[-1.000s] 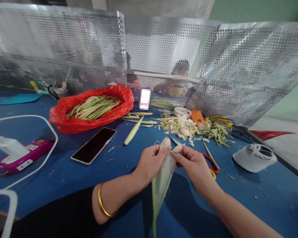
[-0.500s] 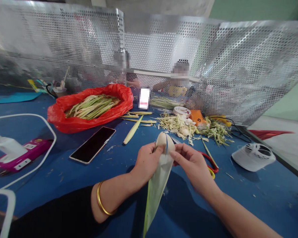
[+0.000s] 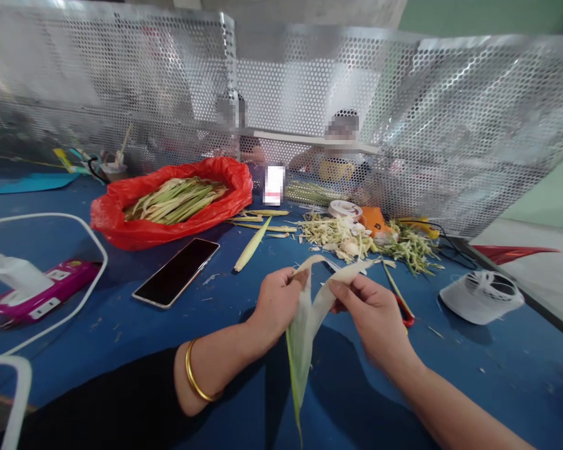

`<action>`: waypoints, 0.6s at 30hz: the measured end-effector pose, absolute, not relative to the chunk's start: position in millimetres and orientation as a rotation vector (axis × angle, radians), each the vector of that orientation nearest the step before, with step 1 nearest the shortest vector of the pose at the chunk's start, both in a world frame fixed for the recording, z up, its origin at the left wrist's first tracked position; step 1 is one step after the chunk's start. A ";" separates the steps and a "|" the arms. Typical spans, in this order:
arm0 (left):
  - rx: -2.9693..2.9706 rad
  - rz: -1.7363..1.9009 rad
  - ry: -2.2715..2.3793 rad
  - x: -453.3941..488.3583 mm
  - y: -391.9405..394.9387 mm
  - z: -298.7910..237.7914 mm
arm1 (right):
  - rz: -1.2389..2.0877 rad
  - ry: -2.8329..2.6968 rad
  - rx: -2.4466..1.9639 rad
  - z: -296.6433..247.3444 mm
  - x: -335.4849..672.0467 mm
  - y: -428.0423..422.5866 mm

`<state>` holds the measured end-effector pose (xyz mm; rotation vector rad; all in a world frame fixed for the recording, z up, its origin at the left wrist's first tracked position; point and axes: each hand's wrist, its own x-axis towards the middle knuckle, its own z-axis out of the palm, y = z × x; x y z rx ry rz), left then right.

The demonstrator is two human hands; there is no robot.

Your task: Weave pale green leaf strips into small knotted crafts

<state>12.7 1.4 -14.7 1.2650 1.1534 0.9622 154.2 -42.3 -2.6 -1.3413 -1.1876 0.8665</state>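
A pale green corn husk leaf [image 3: 304, 344] hangs between my hands, split from its top into two strips, with its narrow tip pointing down toward me. My left hand [image 3: 278, 301] pinches the left strip between thumb and fingers. The right strip is gripped by my right hand [image 3: 368, 306], its end sticking out past the thumb. Scissors with red handles [image 3: 407, 312] lie partly hidden behind my right hand. Beyond my hands, a whole husk piece [image 3: 252, 247] rests on the blue table [image 3: 169, 337].
A red plastic bag [image 3: 169, 231] full of husks stands back left, near a phone [image 3: 176, 273]. Husk scraps [image 3: 338, 232] and a tape roll [image 3: 344, 209] lie back right. A purple power strip [image 3: 44, 294] sits left; a white visor-like item [image 3: 481, 297] right. Perforated metal panels [image 3: 304, 81] stand behind.
The husk's split has widened and run further down. My right hand has moved slightly right with its strip, whose end has come free at the top. My left hand stays nearly still.
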 end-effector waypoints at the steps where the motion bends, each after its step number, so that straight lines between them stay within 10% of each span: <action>1: 1.248 0.977 1.177 12.3 2.2 -14.5 | 0.792 -1.204 -1.353 1.0 154.6 -44.0; 18: 1.087 1.066 1.276 8.0 20.3 -22.5 | 0.193 -0.959 -0.916 52.5 185.4 -73.6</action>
